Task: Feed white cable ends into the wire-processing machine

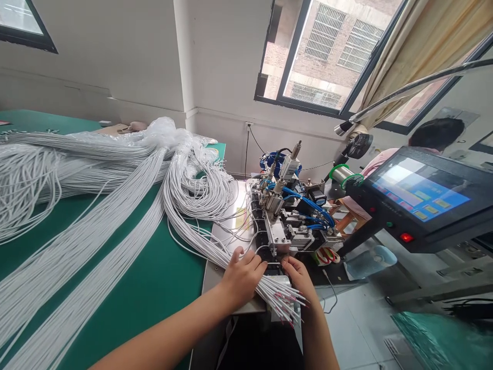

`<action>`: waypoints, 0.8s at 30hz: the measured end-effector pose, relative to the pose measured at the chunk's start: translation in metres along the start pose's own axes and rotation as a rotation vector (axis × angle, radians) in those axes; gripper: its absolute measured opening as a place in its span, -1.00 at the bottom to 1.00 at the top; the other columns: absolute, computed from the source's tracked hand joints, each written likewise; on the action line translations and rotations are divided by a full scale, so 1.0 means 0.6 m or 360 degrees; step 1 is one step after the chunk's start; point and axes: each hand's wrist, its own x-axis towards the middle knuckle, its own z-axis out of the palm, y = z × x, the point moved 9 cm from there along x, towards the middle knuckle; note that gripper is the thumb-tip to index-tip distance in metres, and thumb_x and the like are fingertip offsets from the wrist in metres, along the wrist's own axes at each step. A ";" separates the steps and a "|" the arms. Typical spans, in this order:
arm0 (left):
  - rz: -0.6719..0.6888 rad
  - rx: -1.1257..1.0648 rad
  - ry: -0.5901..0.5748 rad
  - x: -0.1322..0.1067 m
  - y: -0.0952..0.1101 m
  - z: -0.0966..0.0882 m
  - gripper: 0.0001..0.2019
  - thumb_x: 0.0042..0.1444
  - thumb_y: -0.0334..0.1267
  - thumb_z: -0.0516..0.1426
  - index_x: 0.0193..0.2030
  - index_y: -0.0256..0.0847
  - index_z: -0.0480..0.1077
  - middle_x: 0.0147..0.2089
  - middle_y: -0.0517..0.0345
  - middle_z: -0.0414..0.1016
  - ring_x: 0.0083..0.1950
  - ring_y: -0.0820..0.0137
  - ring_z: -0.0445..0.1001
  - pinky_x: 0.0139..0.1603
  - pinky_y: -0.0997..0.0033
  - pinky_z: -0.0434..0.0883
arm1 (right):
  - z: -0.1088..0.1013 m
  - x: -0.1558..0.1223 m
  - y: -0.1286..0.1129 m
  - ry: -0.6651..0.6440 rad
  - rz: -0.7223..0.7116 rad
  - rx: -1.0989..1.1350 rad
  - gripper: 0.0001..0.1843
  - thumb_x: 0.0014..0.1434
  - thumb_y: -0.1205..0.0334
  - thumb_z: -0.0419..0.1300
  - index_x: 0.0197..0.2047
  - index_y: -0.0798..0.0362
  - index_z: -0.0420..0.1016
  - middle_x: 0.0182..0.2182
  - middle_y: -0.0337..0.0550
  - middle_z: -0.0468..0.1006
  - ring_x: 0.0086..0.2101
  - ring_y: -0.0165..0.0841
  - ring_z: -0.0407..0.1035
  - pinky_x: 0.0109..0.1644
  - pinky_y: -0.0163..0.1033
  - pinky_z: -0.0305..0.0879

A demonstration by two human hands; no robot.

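Note:
My left hand (243,275) is closed over the bundle of white cables (200,245), its thumb and fingers pinching a single white cable (274,263) at the front of the machine. Facing it, my right hand (297,274) has its fingertips pinched at the other end of that short stretch; the tip itself is hidden by the fingers. Below both hands the bundle's loose ends (283,298) fan out, several with red tips. Just beyond the fingers stands the bench machine (275,205), with metal cylinders and blue air hoses.
More long white cables (96,231) cover the green table (154,318) on the left. A control screen (421,190) with a lit red button stands to the right, near a spool of wire (342,176). A person (435,136) sits behind the screen.

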 end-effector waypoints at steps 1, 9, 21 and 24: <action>-0.0010 -0.0008 0.0008 0.000 0.000 -0.001 -0.65 -0.07 -0.43 0.09 -0.08 -0.19 0.39 -0.23 0.09 0.46 -0.12 0.26 0.35 0.06 0.12 -0.01 | 0.000 0.001 0.006 0.0021 0.0027 0.0069 -0.55 -0.08 -0.14 0.26 -0.57 0.05 0.23 -0.66 -0.38 0.07 -0.59 -0.47 -0.09 -0.51 -0.34 -0.14; -0.0016 -0.0017 0.0128 -0.005 0.000 -0.010 -0.76 -0.05 -0.39 0.10 -0.19 -0.19 0.41 -0.04 0.06 0.46 0.00 0.25 0.33 0.10 0.11 -0.04 | -0.012 -0.018 0.026 0.0167 0.0032 0.0160 -0.51 -0.09 -0.18 0.33 -0.52 0.09 0.32 -0.62 -0.32 0.17 -0.56 -0.45 0.00 -0.49 -0.34 -0.05; -0.0031 -0.0104 0.0127 -0.006 -0.005 -0.009 -0.69 -0.16 -0.46 0.08 -0.21 -0.19 0.40 -0.12 0.07 0.48 0.02 0.22 0.33 0.08 0.11 -0.01 | -0.053 -0.131 -0.046 -0.0070 -0.0201 -0.0570 -0.63 0.18 -0.08 0.18 -0.37 0.09 0.47 -0.45 -0.17 0.39 -0.43 -0.32 0.24 -0.38 -0.29 0.15; -0.0036 -0.0110 0.0107 -0.008 -0.005 -0.007 -0.71 -0.13 -0.45 0.09 -0.20 -0.18 0.40 -0.14 0.06 0.49 0.02 0.22 0.34 0.08 0.11 -0.01 | -0.049 -0.135 -0.073 -0.0063 -0.0327 -0.0799 -0.68 0.23 -0.02 0.16 -0.38 0.06 0.50 -0.43 -0.15 0.43 -0.43 -0.31 0.26 -0.38 -0.28 0.14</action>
